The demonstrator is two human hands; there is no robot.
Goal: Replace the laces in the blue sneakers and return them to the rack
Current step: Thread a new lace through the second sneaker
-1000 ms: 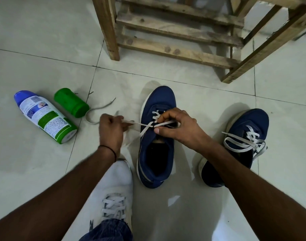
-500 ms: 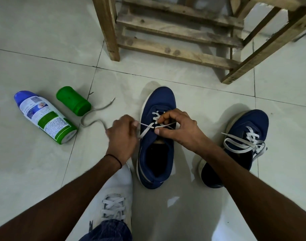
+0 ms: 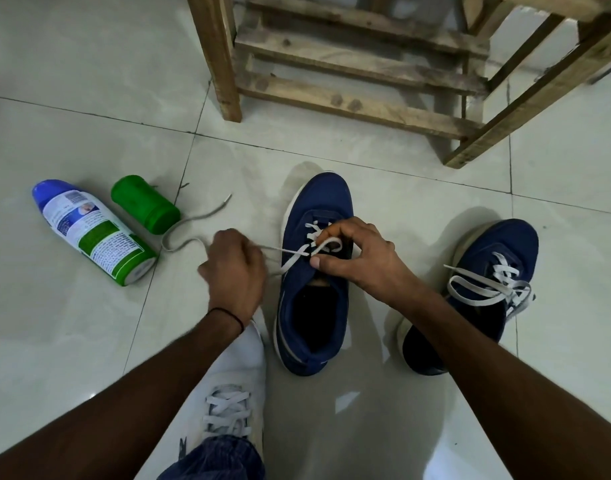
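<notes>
A blue sneaker (image 3: 323,199) stands on the tiled floor in the middle, toe pointing away, laced only at its front eyelets. My right hand (image 3: 359,254) pinches a loop of the white lace (image 3: 299,252) over the tongue. My left hand (image 3: 236,271) grips the same lace just left of the shoe; its free end (image 3: 193,230) trails across the floor toward the green cap. A second blue sneaker (image 3: 498,258) sits to the right, fully laced with loose white loops.
A wooden rack (image 3: 349,74) stands ahead, its lower slats bare. A blue and green spray can (image 3: 89,233) lies on its side at the left beside a green cap (image 3: 144,204). My own white shoe (image 3: 231,393) is at the bottom centre.
My left hand moved right, closer to the sneaker, sliding along the lace, so more slack trails on the floor. My right hand kept its hold over the tongue and now shows a small loop.
</notes>
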